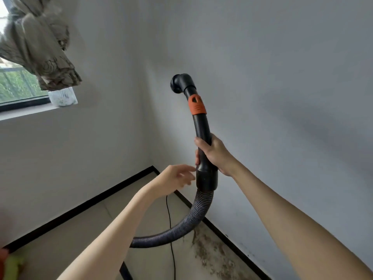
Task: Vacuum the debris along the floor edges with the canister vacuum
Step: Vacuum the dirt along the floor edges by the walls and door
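Right hand: gripping the black rigid wand of the vacuum hose, fingers and thumb wrapping round the tube just above the wide black cuff; holding it upright and raised against the grey wall.
Left hand: reaching toward the cuff with fingers loosely extended and slightly blurred; fingertips lying just beside the cuff, holding nothing; whether they are touching it cannot be told.
Wand end: bending over at the top into a round black nozzle opening, facing left, well above the floor; an orange collar sitting just below the bend.
Hose: ribbed, dark, curving down from the cuff and sweeping left behind the left forearm.
Canister: not showing in view.
Debris: dark, gritty scatter lying on the pale tiled floor along the black skirting of the right-hand wall, below the hose.
Cable: thin black cord trailing across the floor from near the corner toward the bottom edge.
Window: occupying the upper left, with a patterned curtain bunching up above the sill and a white netted item sitting on the sill.
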